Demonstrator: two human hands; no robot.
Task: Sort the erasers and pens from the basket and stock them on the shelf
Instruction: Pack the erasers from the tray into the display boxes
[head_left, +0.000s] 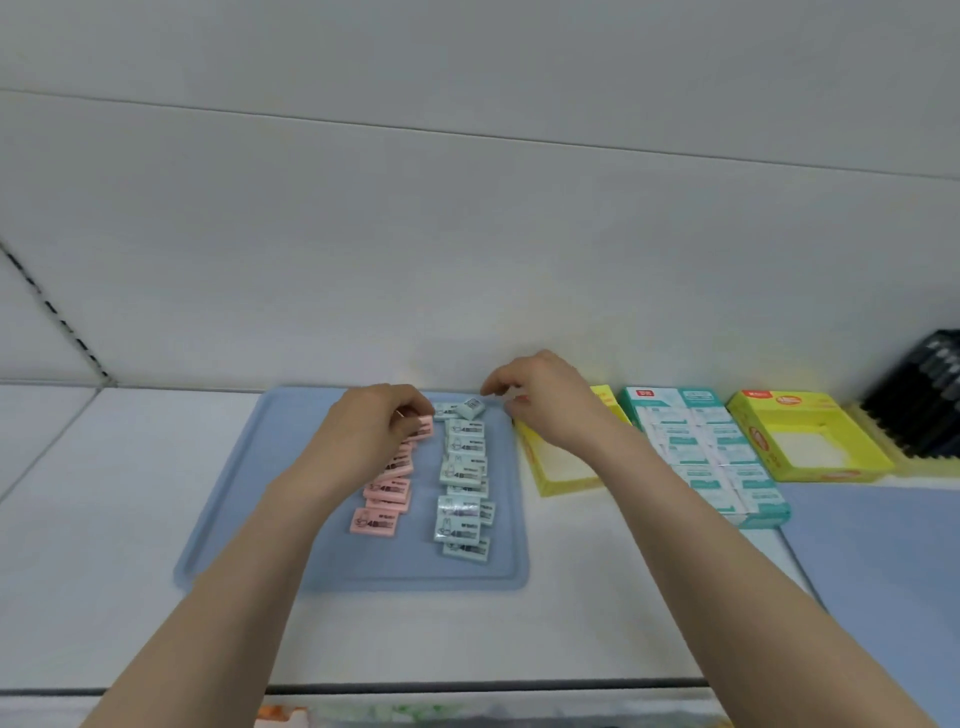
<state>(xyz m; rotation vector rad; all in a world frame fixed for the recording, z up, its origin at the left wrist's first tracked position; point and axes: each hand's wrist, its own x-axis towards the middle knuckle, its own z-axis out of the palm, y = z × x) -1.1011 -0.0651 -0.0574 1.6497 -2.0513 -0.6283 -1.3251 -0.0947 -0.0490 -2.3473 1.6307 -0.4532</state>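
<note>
A blue tray (291, 519) lies on the white shelf (130, 493). On it run two rows of erasers: a pink row (387, 493) on the left and a pale green row (465, 483) on the right. My left hand (374, 431) pinches a pink eraser (423, 426) at the far end of the pink row. Just past the far end of the green row, my right hand (545, 400) hovers with loosely curled fingers and holds nothing. A tilted green eraser (471, 408) lies below its fingertips.
Right of the tray stand a yellow box (558, 473), a teal box of white erasers (706, 447) and a second yellow box (802, 436). Black pens (919, 400) stand in a holder at far right. Another blue tray (883, 545) lies at the right front.
</note>
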